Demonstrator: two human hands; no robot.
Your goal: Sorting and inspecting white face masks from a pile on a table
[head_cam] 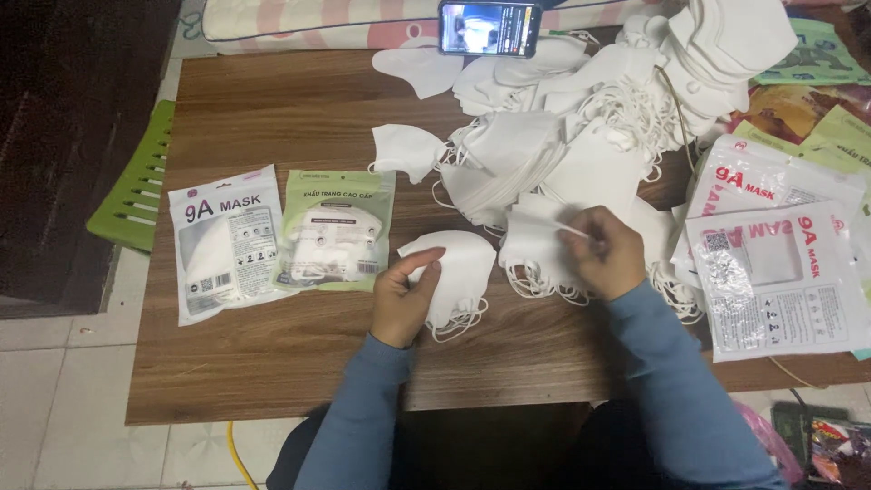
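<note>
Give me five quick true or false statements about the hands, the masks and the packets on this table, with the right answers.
1. The left hand rests on a small stack of white masks. True.
2. The right hand is flat on bare wood. False: it pinches a thin white strip over the mask pile.
3. Two filled packets, one white packet and one green packet, lie left of the left hand. True.
4. The phone lies at the near edge of the table. False: it is at the far edge.
5. The flat packets are stacked on the left. False: they lie on the right.
</note>
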